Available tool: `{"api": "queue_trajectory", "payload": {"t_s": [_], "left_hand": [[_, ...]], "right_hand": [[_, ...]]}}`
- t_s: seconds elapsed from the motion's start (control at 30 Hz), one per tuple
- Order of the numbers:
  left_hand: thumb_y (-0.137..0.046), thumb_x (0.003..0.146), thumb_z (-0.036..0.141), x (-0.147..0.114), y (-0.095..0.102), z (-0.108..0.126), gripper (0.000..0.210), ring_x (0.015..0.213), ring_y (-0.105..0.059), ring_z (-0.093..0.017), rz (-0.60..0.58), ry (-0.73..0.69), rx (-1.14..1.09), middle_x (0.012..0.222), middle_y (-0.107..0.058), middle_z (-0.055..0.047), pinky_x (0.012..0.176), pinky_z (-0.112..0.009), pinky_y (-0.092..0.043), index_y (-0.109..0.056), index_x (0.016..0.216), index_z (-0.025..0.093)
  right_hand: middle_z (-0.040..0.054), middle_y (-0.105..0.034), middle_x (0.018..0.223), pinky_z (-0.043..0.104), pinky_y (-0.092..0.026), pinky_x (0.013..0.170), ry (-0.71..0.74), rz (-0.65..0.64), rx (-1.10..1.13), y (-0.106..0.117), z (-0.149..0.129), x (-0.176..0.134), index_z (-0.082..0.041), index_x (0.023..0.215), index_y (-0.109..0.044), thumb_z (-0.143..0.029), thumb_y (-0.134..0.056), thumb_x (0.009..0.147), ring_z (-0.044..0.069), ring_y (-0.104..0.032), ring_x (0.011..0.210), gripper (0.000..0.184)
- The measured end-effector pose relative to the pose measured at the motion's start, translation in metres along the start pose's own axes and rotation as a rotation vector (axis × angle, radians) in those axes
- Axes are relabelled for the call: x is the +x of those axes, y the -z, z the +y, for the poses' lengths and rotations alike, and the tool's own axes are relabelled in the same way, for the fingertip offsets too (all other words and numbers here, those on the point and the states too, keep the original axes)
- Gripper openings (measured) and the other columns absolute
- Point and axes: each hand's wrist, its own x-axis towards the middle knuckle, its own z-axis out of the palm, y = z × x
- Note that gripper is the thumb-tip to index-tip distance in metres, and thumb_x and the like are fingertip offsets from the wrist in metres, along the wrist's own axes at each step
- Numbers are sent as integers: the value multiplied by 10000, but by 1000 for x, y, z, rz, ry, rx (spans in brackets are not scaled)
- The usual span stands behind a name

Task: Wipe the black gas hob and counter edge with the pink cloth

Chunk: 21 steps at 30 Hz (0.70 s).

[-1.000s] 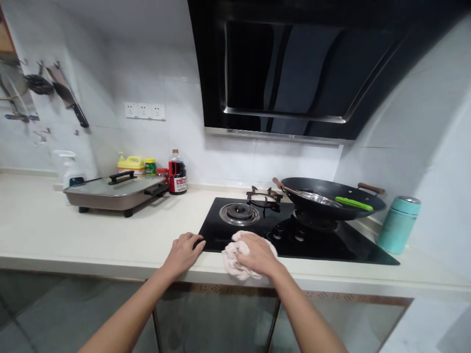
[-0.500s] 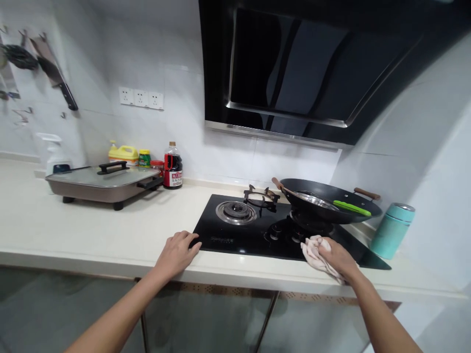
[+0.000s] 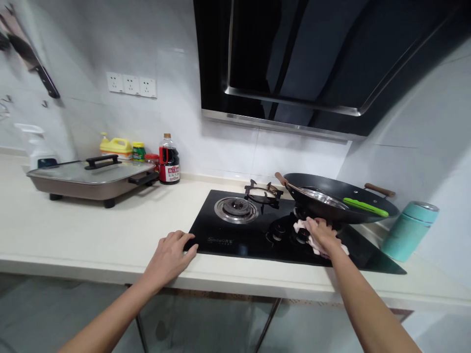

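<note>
My right hand (image 3: 322, 233) grips a pale pink cloth (image 3: 319, 249) and presses it on the black glass gas stove (image 3: 235, 247), beside the control knobs and under the front of the wok. Part of the cloth is hidden beneath the hand. My left hand (image 3: 171, 256) rests with its fingers spread on the white countertop, fingertips at the stove's left front corner. A black wok (image 3: 316, 206) sits over the right burner, holding a shiny metal piece and a bright green handle (image 3: 365, 207). The left burner (image 3: 236, 210) is uncovered, and a loose pan support (image 3: 263, 193) stands behind it.
A turquoise tumbler (image 3: 410, 233) leans beside the wok. On the left stand a lidded electric pan (image 3: 84, 186), a soy sauce bottle (image 3: 169, 162), a yellow jug (image 3: 117, 147) and a spray bottle (image 3: 36, 149). A black range hood (image 3: 287, 63) overhangs the stove; a cleaver (image 3: 31, 54) hangs on the wall.
My right hand has pushed the cloth from the stove's front edge inward, toward the wok. The left hand stays at the corner. The view has shifted slightly.
</note>
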Motion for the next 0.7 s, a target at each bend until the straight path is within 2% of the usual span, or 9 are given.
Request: {"api": "queue_trajectory", "payload": {"t_s": [0.13,0.2,0.27,0.43,0.57,0.7], "left_hand": [[-479,960,440,-1,-2,-2,394,1155,-634,-313,5,-10,-25,1188,-727,-101,1003,-473,-468,-724,1189,234],[-471,961,444,-2,-4,-4,403,1152,-638,-316,18,-25,-18,1180,-729,-102,998,-474,-472,-726,1192,234],[-461,964,449,-2,-5,-5,408,1148,-644,-314,33,-38,-8,1172,-731,-102,993,-469,-475,-726,1191,237],[-459,972,455,-1,-10,-8,408,1134,-650,-317,56,-58,11,1161,-729,-105,958,-468,-485,-726,1184,231],[-475,970,436,-1,-11,-9,383,1119,-653,-310,72,-66,15,1144,-725,-104,954,-464,-486,-721,1174,226],[-491,962,421,0,-10,-8,348,1092,-656,-302,67,-63,21,1110,-723,-100,931,-459,-488,-714,1143,224]], "right_hand": [[93,-700,1341,397,-502,1014,235,-173,121,21,30,-1,-266,1497,-560,-614,-468,938,292,-670,1178,664],[48,-739,1282,371,-511,987,328,-247,152,31,45,0,-293,1471,-602,-577,-562,894,285,-697,1121,644],[63,-744,1273,406,-502,1002,355,-244,137,34,50,1,-270,1445,-634,-589,-596,866,315,-692,1131,663],[78,-687,1380,403,-457,1087,354,-222,247,18,22,8,-250,1425,-637,-623,-577,890,295,-646,1231,655],[54,-709,1337,372,-467,1077,400,-366,365,6,-4,18,-255,1344,-672,-578,-689,824,278,-643,1226,612],[40,-736,1243,319,-525,942,471,-523,450,-3,-14,29,-242,1328,-654,-453,-763,760,247,-678,1113,615]]}}
